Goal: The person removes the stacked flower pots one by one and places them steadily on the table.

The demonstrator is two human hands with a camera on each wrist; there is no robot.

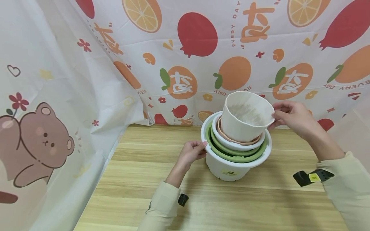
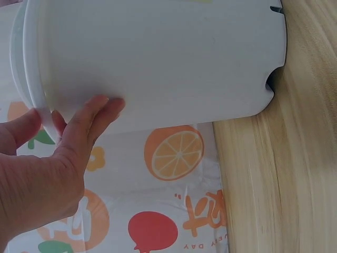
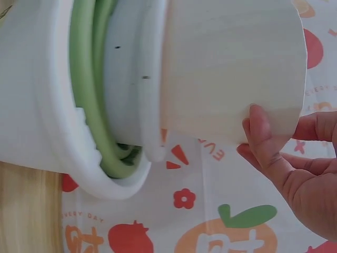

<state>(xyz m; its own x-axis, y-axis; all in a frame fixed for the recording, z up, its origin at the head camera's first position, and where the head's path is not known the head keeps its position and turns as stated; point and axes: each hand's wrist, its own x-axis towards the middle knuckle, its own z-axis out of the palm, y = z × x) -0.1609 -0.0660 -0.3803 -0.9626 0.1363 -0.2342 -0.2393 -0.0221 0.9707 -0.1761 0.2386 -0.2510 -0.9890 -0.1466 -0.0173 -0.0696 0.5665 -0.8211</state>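
A stack of nested flower pots stands on the wooden table. The outermost is a large white flower pot [image 1: 215, 165] with a thick rim and a yellowish label. Inside it sit two green flower pots [image 1: 231, 158], a smaller white flower pot [image 1: 245, 148] and a peach flower pot [image 1: 221, 131]. A cream faceted flower pot [image 1: 241, 125] rises high out of the top, its base hidden inside the peach one. My right hand [image 1: 292, 117] pinches the cream pot's rim, thumb inside and fingers outside. My left hand [image 1: 191, 153] grips the large white pot's rim on the left.
The wooden table [image 1: 138, 179] ends at a hanging fruit-print cloth [image 1: 173, 41] close behind the stack. On the left hangs another cloth with a bear print [image 1: 47, 138]. Black wrist straps [image 1: 313, 177] show at both sleeves.
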